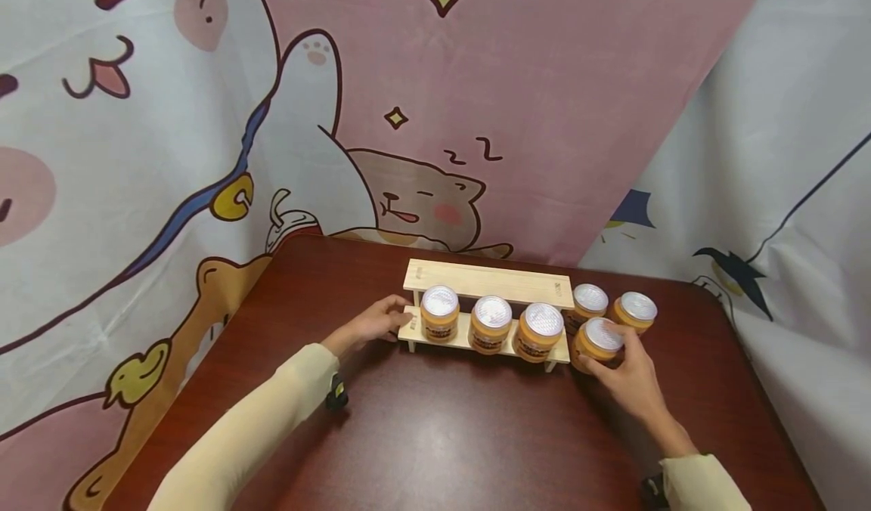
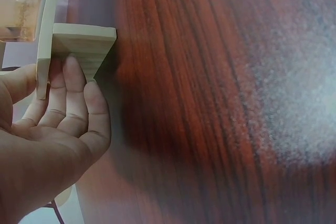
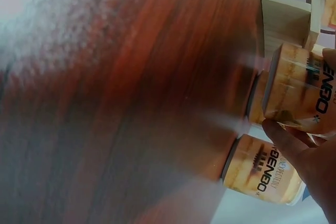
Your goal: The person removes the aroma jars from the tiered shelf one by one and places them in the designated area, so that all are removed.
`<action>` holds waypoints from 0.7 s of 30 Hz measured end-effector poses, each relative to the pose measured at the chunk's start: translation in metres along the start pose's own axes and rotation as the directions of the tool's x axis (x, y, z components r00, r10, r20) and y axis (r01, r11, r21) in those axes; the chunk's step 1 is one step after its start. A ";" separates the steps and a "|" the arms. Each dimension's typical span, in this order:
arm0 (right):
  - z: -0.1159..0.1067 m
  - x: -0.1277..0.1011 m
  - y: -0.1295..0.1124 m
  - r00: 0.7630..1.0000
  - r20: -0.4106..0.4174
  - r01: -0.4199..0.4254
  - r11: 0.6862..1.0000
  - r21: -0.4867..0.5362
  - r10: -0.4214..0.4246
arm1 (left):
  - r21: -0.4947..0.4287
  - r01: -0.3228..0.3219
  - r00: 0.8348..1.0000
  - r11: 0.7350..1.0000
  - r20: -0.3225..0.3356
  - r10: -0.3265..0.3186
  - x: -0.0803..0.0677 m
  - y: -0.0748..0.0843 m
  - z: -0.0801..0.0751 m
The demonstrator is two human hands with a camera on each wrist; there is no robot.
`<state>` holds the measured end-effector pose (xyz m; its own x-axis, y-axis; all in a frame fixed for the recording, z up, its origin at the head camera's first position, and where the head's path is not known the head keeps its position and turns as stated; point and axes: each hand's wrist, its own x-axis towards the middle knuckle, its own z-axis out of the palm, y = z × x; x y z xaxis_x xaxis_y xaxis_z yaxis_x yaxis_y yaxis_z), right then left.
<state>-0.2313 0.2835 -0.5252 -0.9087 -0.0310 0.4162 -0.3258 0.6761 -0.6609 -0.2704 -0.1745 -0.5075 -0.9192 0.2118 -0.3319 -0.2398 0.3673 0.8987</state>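
Note:
A pale wooden two-tier rack [image 1: 486,280] stands on the dark red table [image 1: 442,435]. Three orange jars with silver lids sit on its lower shelf: left [image 1: 438,313], middle [image 1: 491,322], right [image 1: 540,331]. My left hand [image 1: 381,320] rests with straight fingers [image 2: 71,95] against the rack's left end [image 2: 84,43]. Just right of the rack, my right hand [image 1: 615,363] grips the nearest jar [image 1: 600,339] by its side. In the right wrist view that jar [image 3: 299,85] lies under my thumb [image 3: 286,135].
Two more jars [image 1: 589,301] [image 1: 634,311] stand on the table behind the gripped one; one of them [image 3: 262,174] shows close to my palm. A cartoon-printed cloth [image 1: 204,156] hangs behind the table. The table's right edge [image 1: 769,390] lies near my right arm.

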 end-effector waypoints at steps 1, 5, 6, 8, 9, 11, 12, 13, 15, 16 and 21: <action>0.001 0.000 0.000 1.000 0.003 -0.003 1.000 -0.001 0.003 | 0.000 -0.002 1.000 1.000 0.002 0.002 0.000 -0.001 0.000; 0.005 -0.001 0.003 1.000 0.016 -0.006 1.000 -0.007 0.006 | 0.007 -0.004 1.000 1.000 0.010 0.004 0.001 -0.002 -0.001; 0.006 -0.001 0.003 1.000 0.017 -0.004 1.000 -0.008 0.004 | 0.007 -0.002 1.000 1.000 0.012 0.002 0.001 -0.002 -0.001; 0.007 -0.001 0.004 1.000 0.018 0.004 1.000 -0.009 -0.004 | 0.008 0.002 1.000 1.000 0.013 -0.002 0.001 -0.001 -0.001; 0.008 -0.001 0.004 1.000 0.016 0.008 1.000 -0.008 -0.008 | 0.009 0.001 1.000 1.000 0.014 -0.001 0.001 -0.002 -0.001; 0.008 -0.001 0.004 1.000 0.016 0.014 1.000 -0.005 -0.014 | 0.006 0.006 1.000 1.000 0.013 -0.006 0.001 -0.002 -0.001; 0.008 -0.001 0.004 1.000 0.015 0.014 1.000 -0.004 -0.014 | 0.004 0.008 1.000 1.000 0.012 -0.008 0.002 -0.002 -0.001; 0.009 -0.001 0.004 1.000 0.015 0.015 1.000 -0.003 -0.015 | 0.003 0.012 1.000 1.000 0.010 -0.012 0.002 -0.002 -0.001; 0.009 -0.001 0.005 1.000 0.016 0.016 1.000 -0.004 -0.016 | 0.003 0.013 1.000 1.000 0.007 -0.013 0.001 -0.002 -0.001; 0.010 -0.001 0.005 1.000 0.017 0.015 1.000 -0.004 -0.015 | 0.001 0.017 1.000 1.000 0.005 -0.017 0.001 -0.001 -0.001; 0.012 -0.002 0.006 1.000 0.022 0.010 1.000 -0.014 -0.009 | 0.002 0.016 1.000 1.000 0.003 -0.016 0.002 -0.001 -0.002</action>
<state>-0.2345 0.2790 -0.5371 -0.9112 -0.0536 0.4084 -0.3308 0.6858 -0.6482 -0.2724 -0.1763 -0.5079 -0.9144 0.2087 -0.3469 -0.2536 0.3726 0.8927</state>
